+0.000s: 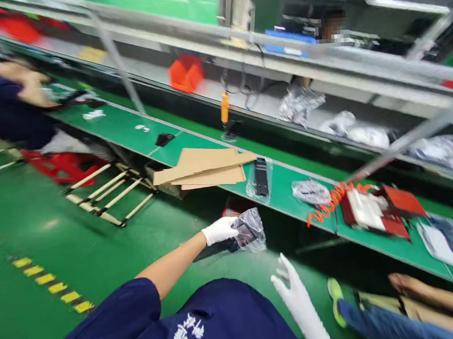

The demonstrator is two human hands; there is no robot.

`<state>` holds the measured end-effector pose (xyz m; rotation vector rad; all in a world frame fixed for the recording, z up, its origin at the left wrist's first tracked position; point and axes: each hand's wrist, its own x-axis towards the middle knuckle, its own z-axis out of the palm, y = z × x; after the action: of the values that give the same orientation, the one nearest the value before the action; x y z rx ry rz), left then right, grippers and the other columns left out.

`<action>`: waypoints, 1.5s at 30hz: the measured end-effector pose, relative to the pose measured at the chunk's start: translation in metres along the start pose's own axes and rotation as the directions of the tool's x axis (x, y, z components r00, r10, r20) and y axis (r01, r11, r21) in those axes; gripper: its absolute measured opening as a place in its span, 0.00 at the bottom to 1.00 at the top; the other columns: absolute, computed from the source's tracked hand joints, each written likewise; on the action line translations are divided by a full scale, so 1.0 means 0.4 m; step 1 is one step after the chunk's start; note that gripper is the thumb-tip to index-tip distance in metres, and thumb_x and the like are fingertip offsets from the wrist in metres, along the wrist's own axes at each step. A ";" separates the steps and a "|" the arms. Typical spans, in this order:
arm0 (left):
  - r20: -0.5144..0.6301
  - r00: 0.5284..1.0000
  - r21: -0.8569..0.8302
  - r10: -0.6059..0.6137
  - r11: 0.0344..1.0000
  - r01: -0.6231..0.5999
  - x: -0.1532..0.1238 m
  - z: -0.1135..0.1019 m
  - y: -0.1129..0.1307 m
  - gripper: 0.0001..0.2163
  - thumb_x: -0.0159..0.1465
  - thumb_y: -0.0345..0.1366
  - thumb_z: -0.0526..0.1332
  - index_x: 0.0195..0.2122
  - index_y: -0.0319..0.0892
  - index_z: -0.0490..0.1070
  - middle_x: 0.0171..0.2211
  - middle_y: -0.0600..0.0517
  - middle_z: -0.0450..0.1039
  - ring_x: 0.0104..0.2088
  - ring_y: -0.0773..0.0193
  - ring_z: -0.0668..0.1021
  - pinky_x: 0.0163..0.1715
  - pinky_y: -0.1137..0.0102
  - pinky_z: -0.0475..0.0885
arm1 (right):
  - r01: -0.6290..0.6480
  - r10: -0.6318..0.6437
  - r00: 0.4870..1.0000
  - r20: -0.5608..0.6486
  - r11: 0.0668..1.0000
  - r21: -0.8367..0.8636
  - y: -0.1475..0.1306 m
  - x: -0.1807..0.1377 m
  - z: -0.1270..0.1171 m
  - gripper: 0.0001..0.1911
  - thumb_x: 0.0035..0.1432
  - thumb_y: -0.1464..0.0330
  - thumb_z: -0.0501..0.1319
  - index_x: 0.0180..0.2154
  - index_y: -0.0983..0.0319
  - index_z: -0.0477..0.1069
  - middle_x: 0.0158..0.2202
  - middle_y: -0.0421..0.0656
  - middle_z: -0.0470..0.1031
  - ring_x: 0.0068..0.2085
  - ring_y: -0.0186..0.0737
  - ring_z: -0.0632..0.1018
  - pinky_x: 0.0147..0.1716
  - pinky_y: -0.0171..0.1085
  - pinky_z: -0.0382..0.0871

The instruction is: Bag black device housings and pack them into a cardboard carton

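My left hand [221, 230], in a white glove, grips a clear plastic bag [253, 232] with something dark inside that I cannot make out. The bag hangs in front of the bench, off its surface. Lower right, my right hand [293, 288], also gloved, is held in the air with its fingers apart and nothing in it. Beyond the left hand, flat cardboard sheets [211, 166] lie on the green bench [281, 186], their ends over its front edge. Right beside them is a long black part in a clear bag [261, 177].
An orange screwdriver [225, 108] hangs over the bench. Farther right are another bagged item [311, 192], a coiled orange hose [328, 204] and a red-and-white device [370, 209]. A wooden-slatted rack [111, 194] stands on the floor at left. Co-workers sit at left [11, 106] and lower right [392, 318].
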<state>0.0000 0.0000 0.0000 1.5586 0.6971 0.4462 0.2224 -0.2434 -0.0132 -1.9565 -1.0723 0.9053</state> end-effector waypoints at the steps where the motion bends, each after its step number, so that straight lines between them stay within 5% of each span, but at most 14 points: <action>1: 0.057 0.998 -0.045 0.040 0.998 -0.038 0.016 0.040 0.008 0.21 0.54 0.43 0.71 0.46 0.37 0.78 0.43 0.46 0.81 0.48 0.47 0.79 0.54 0.57 0.71 | 0.053 -0.051 0.998 -0.023 0.997 0.055 -0.026 -0.020 -0.008 0.42 0.58 0.50 0.65 0.69 0.54 0.57 0.68 0.54 0.63 0.61 0.56 0.75 0.62 0.58 0.68; 6: 0.324 0.937 -0.160 0.132 0.984 -0.083 0.058 0.203 0.066 0.28 0.55 0.51 0.70 0.50 0.36 0.75 0.48 0.42 0.79 0.50 0.48 0.78 0.55 0.57 0.71 | 0.259 -0.223 0.942 -0.250 0.958 0.123 -0.104 -0.091 -0.086 0.36 0.59 0.57 0.68 0.65 0.56 0.63 0.68 0.51 0.64 0.66 0.51 0.69 0.66 0.54 0.63; 11: 0.517 0.850 -0.063 0.104 0.995 -0.084 0.051 0.324 0.145 0.27 0.56 0.54 0.68 0.47 0.36 0.75 0.44 0.45 0.79 0.45 0.51 0.79 0.52 0.58 0.73 | 0.249 -0.236 0.857 -0.459 0.968 -0.032 -0.079 -0.239 -0.171 0.10 0.58 0.59 0.69 0.38 0.57 0.77 0.58 0.50 0.75 0.61 0.51 0.74 0.62 0.51 0.68; 14: 0.671 0.736 0.003 0.086 0.993 -0.119 0.026 0.416 0.191 0.26 0.58 0.53 0.67 0.48 0.36 0.74 0.42 0.46 0.79 0.42 0.54 0.79 0.48 0.61 0.74 | 0.234 -0.224 0.834 -0.504 0.971 -0.044 -0.032 -0.371 -0.211 0.10 0.59 0.59 0.68 0.30 0.57 0.75 0.53 0.49 0.79 0.61 0.51 0.74 0.60 0.50 0.68; 20: 0.888 0.459 0.165 0.034 0.908 -0.385 -0.101 0.695 0.263 0.19 0.62 0.44 0.63 0.48 0.36 0.75 0.39 0.50 0.78 0.38 0.58 0.77 0.41 0.68 0.73 | 0.135 0.116 0.614 -0.781 0.959 0.249 0.134 -0.709 -0.252 0.14 0.58 0.57 0.69 0.28 0.58 0.73 0.49 0.49 0.80 0.56 0.52 0.78 0.60 0.53 0.67; 23: 0.928 0.368 0.161 0.047 0.843 -0.513 -0.204 0.870 0.285 0.16 0.62 0.43 0.62 0.46 0.37 0.76 0.38 0.51 0.78 0.36 0.60 0.77 0.40 0.70 0.72 | 0.226 0.348 0.562 -0.751 0.808 0.544 0.217 -0.889 -0.236 0.17 0.54 0.52 0.71 0.36 0.58 0.76 0.55 0.51 0.78 0.54 0.53 0.79 0.56 0.53 0.73; 26: 0.967 0.250 0.121 0.052 0.769 -0.628 -0.327 1.051 0.298 0.14 0.62 0.40 0.61 0.45 0.39 0.76 0.35 0.53 0.78 0.34 0.62 0.76 0.38 0.71 0.70 | 0.332 0.391 0.602 -0.696 0.670 0.664 0.264 -1.053 -0.205 0.47 0.45 0.50 0.77 0.63 0.52 0.65 0.65 0.54 0.68 0.56 0.55 0.79 0.53 0.54 0.76; 28: 0.986 0.165 0.090 0.039 0.704 -0.704 -0.418 1.167 0.304 0.13 0.61 0.39 0.61 0.45 0.41 0.76 0.34 0.53 0.78 0.32 0.63 0.76 0.36 0.72 0.69 | 0.303 0.419 0.591 -0.690 0.677 0.670 0.277 -1.152 -0.188 0.57 0.44 0.52 0.78 0.70 0.54 0.55 0.65 0.55 0.69 0.57 0.54 0.79 0.56 0.54 0.74; 31: 1.000 -0.011 -0.007 -0.003 0.608 -0.794 -0.556 1.321 0.311 0.12 0.62 0.38 0.62 0.46 0.42 0.75 0.36 0.51 0.80 0.34 0.61 0.78 0.35 0.72 0.69 | 0.188 0.508 0.451 -0.734 0.750 0.634 0.290 -1.296 -0.166 0.41 0.51 0.54 0.74 0.63 0.60 0.69 0.58 0.54 0.76 0.56 0.52 0.79 0.59 0.49 0.71; 35: 0.948 -0.292 -0.194 -0.124 0.501 -0.843 -0.705 1.482 0.317 0.14 0.63 0.41 0.65 0.48 0.43 0.75 0.38 0.49 0.81 0.34 0.59 0.80 0.32 0.71 0.69 | 0.016 0.532 0.204 -0.822 0.838 0.546 0.314 -1.474 -0.115 0.20 0.55 0.52 0.70 0.41 0.60 0.83 0.39 0.46 0.84 0.38 0.46 0.82 0.41 0.38 0.79; 37: 0.892 -0.421 -0.304 -0.165 0.471 -0.828 -0.759 1.548 0.313 0.15 0.62 0.41 0.66 0.50 0.44 0.74 0.37 0.50 0.81 0.34 0.58 0.81 0.31 0.71 0.69 | -0.010 0.535 0.132 -0.834 0.842 0.539 0.323 -1.539 -0.080 0.19 0.56 0.50 0.69 0.35 0.59 0.83 0.34 0.45 0.83 0.34 0.45 0.81 0.36 0.36 0.79; 41: 0.764 -0.623 -0.496 -0.169 0.465 -0.734 -0.842 1.676 0.287 0.19 0.60 0.39 0.69 0.52 0.46 0.73 0.37 0.51 0.82 0.34 0.58 0.82 0.30 0.72 0.70 | 0.096 0.637 -0.030 -0.770 0.769 0.632 0.327 -1.606 -0.037 0.22 0.58 0.47 0.66 0.41 0.57 0.83 0.42 0.45 0.84 0.42 0.48 0.83 0.44 0.38 0.80; 43: 0.694 -0.696 -0.562 -0.183 0.467 -0.683 -0.873 1.744 0.269 0.18 0.59 0.39 0.69 0.51 0.46 0.73 0.34 0.52 0.81 0.32 0.58 0.81 0.29 0.72 0.70 | 0.138 0.670 -0.114 -0.733 0.742 0.657 0.333 -1.624 -0.046 0.24 0.56 0.46 0.67 0.43 0.56 0.82 0.45 0.45 0.84 0.45 0.49 0.83 0.46 0.38 0.79; 45: 0.644 -0.743 -0.606 -0.182 0.473 -0.640 -0.895 1.816 0.251 0.18 0.59 0.39 0.69 0.50 0.46 0.73 0.33 0.53 0.80 0.31 0.58 0.81 0.28 0.71 0.70 | 0.172 0.688 -0.137 -0.712 0.725 0.667 0.353 -1.643 -0.078 0.26 0.53 0.44 0.69 0.43 0.56 0.81 0.46 0.46 0.84 0.46 0.50 0.83 0.48 0.39 0.79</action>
<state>0.2281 -0.7815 0.0577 1.8073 -2.0042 -0.8620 0.0337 -0.8871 0.0383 -1.5435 0.6507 -0.3138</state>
